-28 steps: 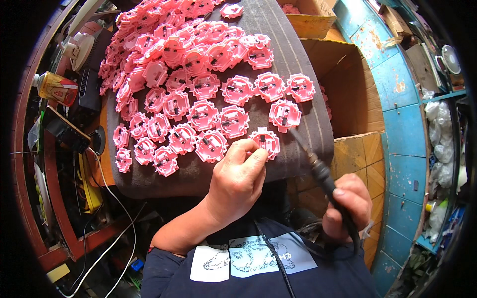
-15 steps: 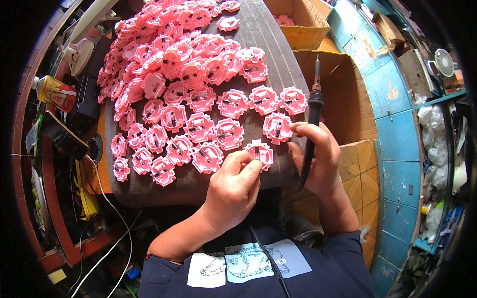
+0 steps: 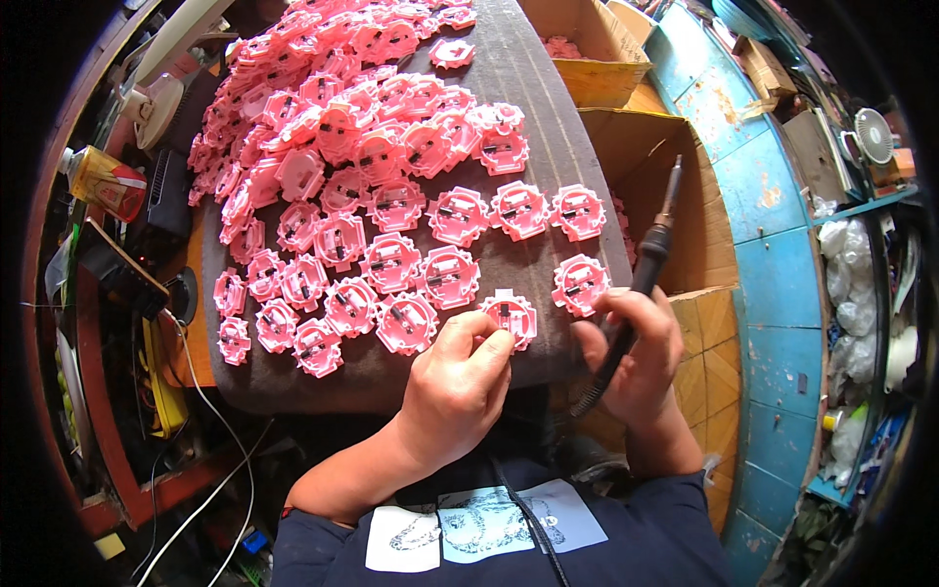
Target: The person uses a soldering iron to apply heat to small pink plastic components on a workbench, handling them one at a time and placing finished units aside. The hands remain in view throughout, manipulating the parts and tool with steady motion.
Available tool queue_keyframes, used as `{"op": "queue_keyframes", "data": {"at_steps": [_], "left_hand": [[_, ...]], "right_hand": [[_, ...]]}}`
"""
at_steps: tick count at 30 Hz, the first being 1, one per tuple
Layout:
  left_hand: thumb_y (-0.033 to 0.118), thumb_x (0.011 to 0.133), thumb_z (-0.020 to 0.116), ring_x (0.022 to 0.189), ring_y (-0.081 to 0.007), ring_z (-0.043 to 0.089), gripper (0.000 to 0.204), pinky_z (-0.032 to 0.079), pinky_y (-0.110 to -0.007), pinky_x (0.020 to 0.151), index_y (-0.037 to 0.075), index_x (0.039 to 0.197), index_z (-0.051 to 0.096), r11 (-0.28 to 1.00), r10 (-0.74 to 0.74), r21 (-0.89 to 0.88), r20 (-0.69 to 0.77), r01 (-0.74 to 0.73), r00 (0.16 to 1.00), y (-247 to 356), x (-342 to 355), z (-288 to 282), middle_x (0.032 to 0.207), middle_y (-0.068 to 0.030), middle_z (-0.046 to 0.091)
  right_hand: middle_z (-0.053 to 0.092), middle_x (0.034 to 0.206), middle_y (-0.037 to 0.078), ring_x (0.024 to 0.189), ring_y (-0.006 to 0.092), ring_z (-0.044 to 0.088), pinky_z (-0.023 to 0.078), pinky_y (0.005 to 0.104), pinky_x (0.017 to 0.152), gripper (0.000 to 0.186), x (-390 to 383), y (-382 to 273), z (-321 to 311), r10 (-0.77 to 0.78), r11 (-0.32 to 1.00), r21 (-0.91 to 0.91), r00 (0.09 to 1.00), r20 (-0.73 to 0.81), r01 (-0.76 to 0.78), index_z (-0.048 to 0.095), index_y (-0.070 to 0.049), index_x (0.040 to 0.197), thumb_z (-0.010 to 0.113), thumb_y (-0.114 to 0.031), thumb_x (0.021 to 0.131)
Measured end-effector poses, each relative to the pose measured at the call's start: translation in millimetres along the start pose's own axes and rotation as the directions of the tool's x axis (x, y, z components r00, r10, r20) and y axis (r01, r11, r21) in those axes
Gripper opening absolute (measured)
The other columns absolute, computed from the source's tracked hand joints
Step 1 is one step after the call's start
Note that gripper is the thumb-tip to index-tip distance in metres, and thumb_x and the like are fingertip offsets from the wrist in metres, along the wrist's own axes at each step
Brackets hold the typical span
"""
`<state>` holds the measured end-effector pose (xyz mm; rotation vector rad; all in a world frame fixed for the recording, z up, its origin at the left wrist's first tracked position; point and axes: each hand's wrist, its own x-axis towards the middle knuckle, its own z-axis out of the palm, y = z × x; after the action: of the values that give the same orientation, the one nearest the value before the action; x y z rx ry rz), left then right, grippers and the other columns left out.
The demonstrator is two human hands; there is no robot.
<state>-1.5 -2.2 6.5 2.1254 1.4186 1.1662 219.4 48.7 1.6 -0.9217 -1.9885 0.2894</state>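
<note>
**Holding an iron (image 3: 652, 256) with a pink part (image 3: 582, 285) right at the fingertips**

So the right hand (image 3: 650, 354) has the iron wrapped in its grip, handle leaning, tip out toward 1 o'clock, butt end back at 7. The pink part sits off that hand at about 10–11 o'clock, flat on the dark mat (image 3: 533, 88), so the hot end aims past it, not at it. Index fingertip looks to be on its rim, though I can't swear to contact. Right hand is clearly the nearer one; from the left hand (image 3: 455, 382) it's out at 2 o'clock. That left hand is pinched tight beside a second part (image 3: 510, 318), can't tell what's in there, if anything.

Looks-wise: pink, roundish, no real long axis, notched rim, dark bits inside.
</note>
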Motion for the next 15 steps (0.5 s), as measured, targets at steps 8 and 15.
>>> {"op": "queue_keyframes", "data": {"at_steps": [8,15], "left_hand": [[-0.012,0.080,0.076,0.087,-0.0312,0.070,0.032,0.058,-0.037,0.071,0.002,0.109,0.070,1.000,-0.012,-0.022,-0.014,0.011,1.000,-1,-1,2,0.105,-0.0156,0.066],[-0.011,0.081,0.076,0.087,-0.0315,0.070,0.033,0.058,-0.038,0.072,0.002,0.110,0.069,1.000,-0.003,-0.027,-0.010,0.003,1.000,-2,-2,1,0.105,-0.0161,0.066]], "right_hand": [[0.071,0.117,0.017,0.093,0.0357,0.067,0.055,0.0424,0.083,0.049,6,39,-2,0.079,0.991,0.106,0.997,-0.019,-0.077,0.054,-0.004,0.125,0.068,0.014,0.082],[0.064,0.093,0.011,0.079,0.0215,0.064,0.053,0.0330,0.072,0.040,2,35,-1,0.188,0.970,0.163,0.982,-0.020,-0.182,0.056,-0.004,0.122,0.067,0.014,0.088]]}}
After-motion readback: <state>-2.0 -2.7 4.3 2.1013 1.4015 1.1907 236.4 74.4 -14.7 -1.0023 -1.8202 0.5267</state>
